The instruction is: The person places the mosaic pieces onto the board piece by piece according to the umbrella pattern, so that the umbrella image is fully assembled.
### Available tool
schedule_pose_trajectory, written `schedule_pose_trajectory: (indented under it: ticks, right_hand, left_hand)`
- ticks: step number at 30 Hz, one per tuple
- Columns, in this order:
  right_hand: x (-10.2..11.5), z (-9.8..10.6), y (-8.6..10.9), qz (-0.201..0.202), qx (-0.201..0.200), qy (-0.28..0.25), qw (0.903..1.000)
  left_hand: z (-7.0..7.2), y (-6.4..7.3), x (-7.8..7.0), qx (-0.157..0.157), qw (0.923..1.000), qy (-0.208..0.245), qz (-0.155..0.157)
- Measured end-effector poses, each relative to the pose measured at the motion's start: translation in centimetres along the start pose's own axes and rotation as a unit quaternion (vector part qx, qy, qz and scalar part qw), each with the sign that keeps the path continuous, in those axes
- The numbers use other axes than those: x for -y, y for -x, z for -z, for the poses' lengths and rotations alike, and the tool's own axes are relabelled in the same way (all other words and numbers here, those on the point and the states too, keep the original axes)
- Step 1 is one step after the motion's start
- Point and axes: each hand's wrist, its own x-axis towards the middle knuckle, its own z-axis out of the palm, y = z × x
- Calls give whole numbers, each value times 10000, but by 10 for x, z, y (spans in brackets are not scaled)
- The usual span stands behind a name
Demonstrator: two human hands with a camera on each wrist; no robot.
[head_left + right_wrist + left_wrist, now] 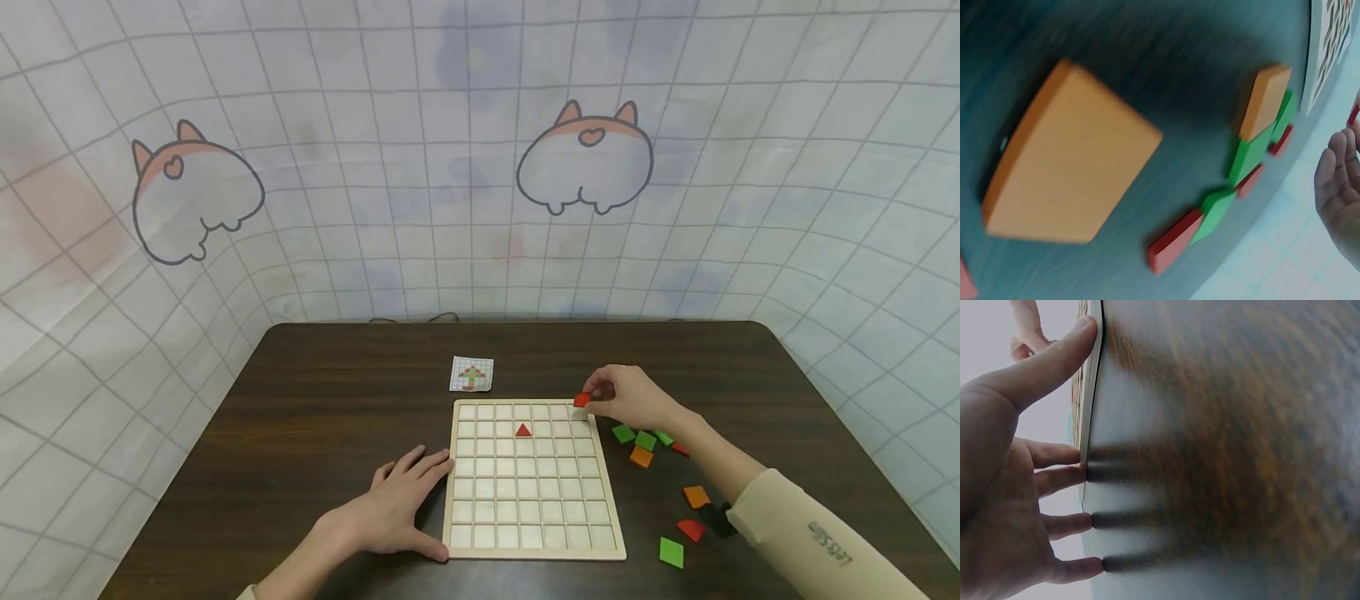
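Note:
A pale wooden grid board (540, 553) lies on the dark table, with a red triangular tile (523, 431) in one cell of its second row from the back. My left hand (386, 510) spreads along the board's left side; in the left wrist view the thumb (1054, 365) and some fingertips touch its edge. Over the board's back right corner, my right hand (636, 398) pinches a red tile (582, 400) between thumb and fingers. That tile's full outline is partly covered by the fingers. In the right wrist view only part of the right hand (1342, 194) shows.
Right of the board lie loose tiles: green ones (623, 433), an orange one (641, 456), another orange one (696, 497), a red one (691, 530) and a green diamond (672, 552). A small printed pattern card (471, 375) lies behind the board. A patterned curtain (480, 275) hangs beyond the table.

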Motion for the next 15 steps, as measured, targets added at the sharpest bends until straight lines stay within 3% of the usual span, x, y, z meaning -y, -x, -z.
schedule_pose_trajectory:
  ticks: [6, 15]
  right_hand:
    - [18, -13, -3, 575, 105, 113, 9982]
    - [37, -31, -10, 859, 185, 176, 9960]
  left_hand:
    - [0, 0, 0, 17, 10000, -1, -21]
    - [0, -2, 0, 15, 10000, 28, -16]
